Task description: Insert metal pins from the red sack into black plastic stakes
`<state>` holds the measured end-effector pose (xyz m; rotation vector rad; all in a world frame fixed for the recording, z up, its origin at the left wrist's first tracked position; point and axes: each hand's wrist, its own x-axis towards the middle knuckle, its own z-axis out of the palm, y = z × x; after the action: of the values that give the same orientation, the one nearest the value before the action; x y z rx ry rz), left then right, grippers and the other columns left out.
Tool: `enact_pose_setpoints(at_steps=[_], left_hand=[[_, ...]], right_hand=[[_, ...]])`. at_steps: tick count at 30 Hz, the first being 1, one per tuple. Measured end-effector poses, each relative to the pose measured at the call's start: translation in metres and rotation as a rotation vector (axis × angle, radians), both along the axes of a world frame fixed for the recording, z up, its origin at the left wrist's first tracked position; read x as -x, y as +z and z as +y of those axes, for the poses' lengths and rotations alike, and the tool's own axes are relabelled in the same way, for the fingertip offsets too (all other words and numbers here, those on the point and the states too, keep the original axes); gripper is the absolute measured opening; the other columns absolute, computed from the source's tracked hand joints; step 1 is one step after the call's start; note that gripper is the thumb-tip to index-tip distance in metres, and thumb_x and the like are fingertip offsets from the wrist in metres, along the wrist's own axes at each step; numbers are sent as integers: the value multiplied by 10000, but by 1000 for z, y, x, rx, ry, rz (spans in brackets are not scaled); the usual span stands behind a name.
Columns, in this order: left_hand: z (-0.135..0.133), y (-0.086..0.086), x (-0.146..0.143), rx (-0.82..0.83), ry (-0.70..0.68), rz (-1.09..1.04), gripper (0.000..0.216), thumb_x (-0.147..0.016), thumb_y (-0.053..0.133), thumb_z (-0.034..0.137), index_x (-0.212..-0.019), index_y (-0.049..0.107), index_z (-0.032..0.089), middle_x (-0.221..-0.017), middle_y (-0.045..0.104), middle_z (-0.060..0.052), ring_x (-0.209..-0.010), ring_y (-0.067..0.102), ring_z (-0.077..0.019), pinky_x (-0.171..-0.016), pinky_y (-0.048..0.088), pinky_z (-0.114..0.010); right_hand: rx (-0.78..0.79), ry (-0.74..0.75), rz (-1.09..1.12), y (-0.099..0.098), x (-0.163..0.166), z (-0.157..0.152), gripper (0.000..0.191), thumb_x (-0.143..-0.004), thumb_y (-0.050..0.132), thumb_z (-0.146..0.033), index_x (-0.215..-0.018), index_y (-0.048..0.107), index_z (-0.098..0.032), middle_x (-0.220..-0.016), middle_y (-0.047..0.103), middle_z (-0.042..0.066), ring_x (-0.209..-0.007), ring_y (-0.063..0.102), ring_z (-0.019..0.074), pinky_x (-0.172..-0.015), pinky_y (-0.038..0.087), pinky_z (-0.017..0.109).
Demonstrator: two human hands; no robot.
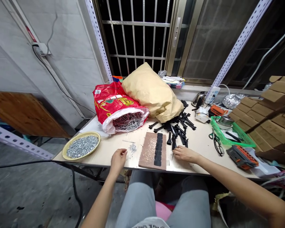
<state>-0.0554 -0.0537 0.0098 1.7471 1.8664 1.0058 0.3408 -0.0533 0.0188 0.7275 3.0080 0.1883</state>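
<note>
My left hand [118,159] rests on the table edge with its fingers curled in a pinch, next to a small heap of tiny metal parts [132,148]. What it pinches is too small to see. My right hand [184,154] lies on the table with fingers closed on a thin black piece, at the near edge of a pile of black plastic pieces [177,126]. Between the hands lies a brown perforated board [153,151] with a column of black caps [159,149] set in it.
A yellow plate of small metal parts [82,146] sits at the left. A red bag of long nails [118,109] and a tan sack [152,91] lie behind. A green tray [230,133], scissors [217,142], an orange-black tool [242,156] and stacked cardboard boxes [270,110] are at the right.
</note>
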Motion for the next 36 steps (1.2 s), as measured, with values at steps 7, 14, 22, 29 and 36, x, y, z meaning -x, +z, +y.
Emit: enact_pose_setpoints(at_steps=[7, 14, 22, 29, 36], left_hand=[[12, -10, -39, 54, -156, 305, 135, -708, 489, 183, -699, 621, 159, -761, 600, -110, -790, 561, -242, -739, 392, -332], [9, -13, -48, -11, -31, 7, 122, -716, 458, 140, -621, 530, 167, -723, 577, -109, -793, 557, -253, -754, 392, -375], [2, 11, -85, 140, -5, -1007, 326, -579, 684, 324, -772, 500, 136, -600, 582, 2, -550, 581, -120, -578, 456, -252], [-8, 17, -111, -5, 88, -1108, 392, -563, 713, 323, -829, 496, 134, -640, 591, 9, -569, 589, -104, -584, 475, -245], [-13, 16, -118, -53, 108, -1101, 360, -605, 691, 324, -844, 494, 140, -674, 580, 9, -590, 585, -99, -624, 484, -255]], right_hand=[[-118, -102, 145, 16, 4, -8, 299, -846, 296, -17, -868, 565, -148, -1006, 585, 105, -1087, 463, 190, -1008, 272, 465], [-124, -367, 378, 34, 40, -28, 342, -889, 246, -87, -1066, 524, -176, -894, 577, 80, -770, 539, 151, -758, 438, 320], [75, -625, 552, 42, 139, -36, 215, -919, 313, -265, -869, 510, -195, -791, 563, 36, -671, 557, 145, -561, 375, 227], [-20, -689, 433, 46, 159, -34, 245, -921, 316, -285, -807, 514, -196, -806, 548, 39, -635, 547, 131, -503, 308, 220], [-75, -727, 406, 44, 158, -36, 242, -914, 331, -255, -789, 530, -193, -772, 550, 43, -604, 531, 126, -490, 304, 225]])
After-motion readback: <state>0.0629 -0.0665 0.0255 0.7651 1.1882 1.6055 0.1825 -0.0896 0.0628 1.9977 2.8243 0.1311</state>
